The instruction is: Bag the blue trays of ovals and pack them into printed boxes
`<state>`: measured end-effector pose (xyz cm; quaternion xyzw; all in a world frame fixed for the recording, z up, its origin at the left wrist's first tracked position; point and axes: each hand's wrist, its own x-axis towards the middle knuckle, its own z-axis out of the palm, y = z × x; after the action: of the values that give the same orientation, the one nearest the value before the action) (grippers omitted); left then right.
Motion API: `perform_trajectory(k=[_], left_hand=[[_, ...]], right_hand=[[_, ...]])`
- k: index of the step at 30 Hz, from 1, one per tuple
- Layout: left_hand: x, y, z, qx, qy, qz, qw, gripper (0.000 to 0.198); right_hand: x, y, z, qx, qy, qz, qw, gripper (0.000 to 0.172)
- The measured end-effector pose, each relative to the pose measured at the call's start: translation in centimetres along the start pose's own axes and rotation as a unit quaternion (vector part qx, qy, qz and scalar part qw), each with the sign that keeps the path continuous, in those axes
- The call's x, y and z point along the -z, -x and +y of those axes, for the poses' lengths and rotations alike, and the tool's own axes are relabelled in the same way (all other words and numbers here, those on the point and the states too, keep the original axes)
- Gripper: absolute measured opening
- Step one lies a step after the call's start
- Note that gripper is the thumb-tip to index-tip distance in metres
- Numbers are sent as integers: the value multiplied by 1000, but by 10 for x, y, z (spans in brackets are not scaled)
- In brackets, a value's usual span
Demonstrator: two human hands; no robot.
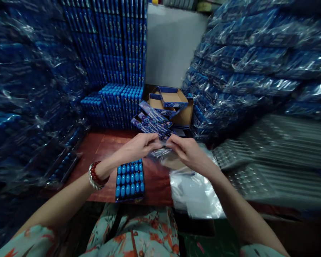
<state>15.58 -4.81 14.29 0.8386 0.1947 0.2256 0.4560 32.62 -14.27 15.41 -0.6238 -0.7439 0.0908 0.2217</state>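
Note:
My left hand (147,144) and my right hand (180,145) meet near the middle of the view, fingertips pinched on the edge of a clear plastic bag (162,153) that hangs between them. Below my left forearm, a tray of blue capsule-shaped items (130,178) lies on the reddish table (157,182). Beneath my right wrist is a pile of clear plastic bags (198,196). Just beyond my hands are printed blue cartons (153,121).
Open cardboard boxes (173,97) sit at the back centre. Tall stacks of blue packs (120,43) rise behind, with wrapped packs (256,53) on the right and more (29,89) on the left. Ridged plastic trays (278,164) lie at the right.

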Motion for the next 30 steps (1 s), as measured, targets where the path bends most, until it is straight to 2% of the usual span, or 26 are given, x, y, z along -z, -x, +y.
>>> perform_trajectory(k=[2,4,6,8,10,12,14,16,18,20,21,22,23,24,25,27,28,30], left_hand=[[13,11,6,9,-10,0,1000,28],[26,22,13,17,-41,-13,999,31],[40,32,18,20,-95,-23,995,30],[54,42,17,26,-160,-29,986,23],[67,50,12,41,-220,-42,974,15],[79,58,6,65,-286,-61,954,7],[93,64,5,110,-366,-47,923,4],[109,69,11,172,-448,30,877,9],[127,76,23,187,-510,185,819,13],[140,87,33,117,-537,366,751,24],[143,94,33,68,-533,452,712,29],[143,101,28,28,-516,525,676,31],[138,108,16,9,-490,578,652,30],[130,114,-2,18,-450,616,646,27],[117,118,-26,42,-403,627,665,24],[85,122,-86,138,-265,538,788,23],[67,122,-118,160,-231,498,820,22],[31,116,-175,194,-173,432,864,20]], right_hand=[[9,-9,-7,18,-77,-17,997,21],[17,-16,-15,35,-119,-65,990,20],[21,-24,-21,56,-115,-126,984,21],[19,-32,-21,75,-64,-172,980,18],[12,-39,-19,80,19,-172,982,15],[2,-46,-17,73,110,-138,982,15],[-7,-56,-20,63,190,-95,975,14],[-13,-69,-30,50,234,-22,971,11],[-16,-83,-46,45,218,101,970,10],[-22,-95,-63,57,144,231,960,16],[-28,-99,-69,66,99,274,954,18],[-37,-101,-72,72,56,297,951,21],[-51,-102,-72,69,18,301,951,22],[-67,-101,-67,54,-14,289,956,24],[-87,-100,-58,28,-40,265,963,25],[-131,-94,-32,-53,-79,193,977,28],[-153,-90,-16,-97,-93,147,980,29],[-191,-81,14,-159,-122,65,978,30]])
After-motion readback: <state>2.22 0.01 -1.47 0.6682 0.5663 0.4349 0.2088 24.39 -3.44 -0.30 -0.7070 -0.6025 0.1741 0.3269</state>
